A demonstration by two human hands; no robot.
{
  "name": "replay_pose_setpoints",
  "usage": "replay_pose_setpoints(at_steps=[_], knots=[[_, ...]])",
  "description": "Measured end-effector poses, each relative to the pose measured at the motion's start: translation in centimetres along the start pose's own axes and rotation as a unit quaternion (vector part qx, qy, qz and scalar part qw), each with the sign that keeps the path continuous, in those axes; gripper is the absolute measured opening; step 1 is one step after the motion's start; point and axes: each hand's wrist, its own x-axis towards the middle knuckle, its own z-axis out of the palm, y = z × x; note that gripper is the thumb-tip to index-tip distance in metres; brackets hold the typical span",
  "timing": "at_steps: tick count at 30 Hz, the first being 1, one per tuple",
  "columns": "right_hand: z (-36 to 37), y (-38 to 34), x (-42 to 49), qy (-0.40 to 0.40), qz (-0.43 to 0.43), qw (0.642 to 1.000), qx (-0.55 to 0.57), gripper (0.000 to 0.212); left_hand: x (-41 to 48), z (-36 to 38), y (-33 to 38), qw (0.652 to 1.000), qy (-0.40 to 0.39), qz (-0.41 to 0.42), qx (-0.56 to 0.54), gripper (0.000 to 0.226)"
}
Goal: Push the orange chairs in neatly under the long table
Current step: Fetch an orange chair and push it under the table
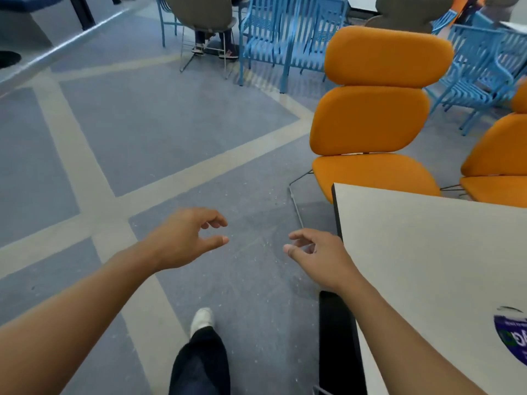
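Beside smooth table (pixel 427 252), padded orange chairs (pixel 373 121)

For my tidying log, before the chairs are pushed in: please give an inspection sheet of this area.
Surface: long table, white top, dark edge.
Job's things: near orange chair, seat partly hidden behind the table corner; second orange chair at the right, cut off by the frame.
Clutter: purple label on the table top.
Hands: left hand and right hand empty, fingers loosely curled, over the floor.
Cables: nothing seen.
Surroundings: blue metal chairs and a grey chair behind.
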Motion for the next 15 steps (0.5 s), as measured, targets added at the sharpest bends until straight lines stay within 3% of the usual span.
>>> replay_pose_setpoints(at_steps=[6,15], knots=[[0.6,-4.9,12.6,0.03,0.06,0.998,0.021,0.031,12.6,-6.3,-7.1,0.999,-0.03,0.032,0.002,0.032],[-1.8,-8.1,25.8,0.083,0.112,0.989,0.044,0.031,28.8,-11.9,-11.0,0.993,-0.085,0.083,0.022,0.034]])
